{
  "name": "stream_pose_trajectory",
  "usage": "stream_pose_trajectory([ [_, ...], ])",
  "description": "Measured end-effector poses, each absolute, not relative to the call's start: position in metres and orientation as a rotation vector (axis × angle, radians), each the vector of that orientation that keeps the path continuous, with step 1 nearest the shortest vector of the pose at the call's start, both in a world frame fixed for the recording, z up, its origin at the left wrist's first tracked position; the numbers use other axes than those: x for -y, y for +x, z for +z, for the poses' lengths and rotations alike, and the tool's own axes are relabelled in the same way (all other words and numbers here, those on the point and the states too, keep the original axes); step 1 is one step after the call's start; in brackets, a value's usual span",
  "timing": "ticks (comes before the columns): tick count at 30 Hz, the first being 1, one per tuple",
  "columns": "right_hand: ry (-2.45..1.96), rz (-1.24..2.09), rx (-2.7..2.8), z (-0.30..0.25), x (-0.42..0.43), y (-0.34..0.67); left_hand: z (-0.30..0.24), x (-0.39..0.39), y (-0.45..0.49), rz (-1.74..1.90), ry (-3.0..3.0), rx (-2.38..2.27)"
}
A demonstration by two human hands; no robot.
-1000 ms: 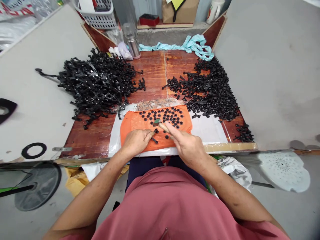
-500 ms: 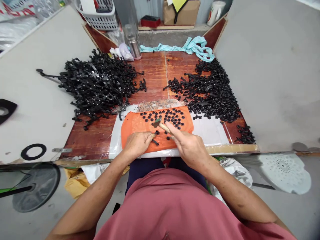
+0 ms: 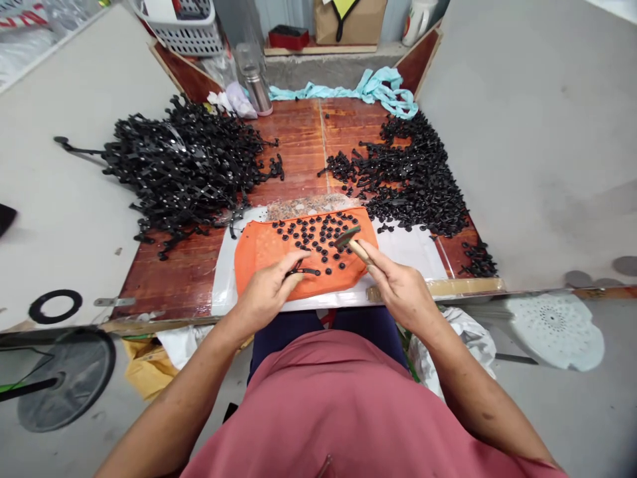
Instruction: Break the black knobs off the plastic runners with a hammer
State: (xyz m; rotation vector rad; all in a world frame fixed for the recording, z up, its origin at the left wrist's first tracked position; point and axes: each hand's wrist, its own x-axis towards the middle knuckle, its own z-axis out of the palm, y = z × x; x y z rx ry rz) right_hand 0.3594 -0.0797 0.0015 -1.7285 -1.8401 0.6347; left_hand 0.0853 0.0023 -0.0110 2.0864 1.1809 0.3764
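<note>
My left hand [image 3: 266, 291] pinches a thin black plastic strip [image 3: 304, 271] over the near part of an orange cloth [image 3: 259, 249]. My right hand [image 3: 398, 287] grips a small hammer with a wooden handle [image 3: 359, 251]; its dark head [image 3: 347, 237] hangs just above the cloth's right side. Several small round black pieces [image 3: 318, 234] lie scattered on the cloth. The cloth rests on a white sheet [image 3: 413, 249] at the front of a reddish wooden table [image 3: 303, 143].
A big tangle of black plastic frames [image 3: 179, 166] fills the table's left, and a heap of small black parts [image 3: 418, 176] the right. A steel flask [image 3: 257, 91] and turquoise cloth [image 3: 383, 89] sit at the back. A fan [image 3: 64, 378] stands on the floor, left.
My right hand has swung the hammer to the right and lifted it away from the cloth's middle. My left hand has raised the black strip slightly.
</note>
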Motion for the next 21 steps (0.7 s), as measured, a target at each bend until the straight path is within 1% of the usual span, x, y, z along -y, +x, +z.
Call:
stream_pose_trajectory([
  [3,-1.761,0.625,1.835,-0.006,0.099,0.367,-0.014,0.002,0.098,0.386,2.160,-1.201],
  [8,-1.817,0.656,1.857,-0.016,0.123,0.366,-0.016,0.006,0.116,0.146,2.367,-1.447],
  [13,-1.818,0.693,1.881,-0.023,0.128,0.364,-0.018,0.010,0.125,-0.003,2.453,-1.481],
  [17,-1.848,0.703,1.883,-0.025,0.128,0.364,-0.024,0.012,0.128,-0.051,2.515,-1.487],
  [21,-1.840,0.672,1.889,-0.025,0.129,0.364,-0.031,0.012,0.130,-0.014,2.540,-1.550],
])
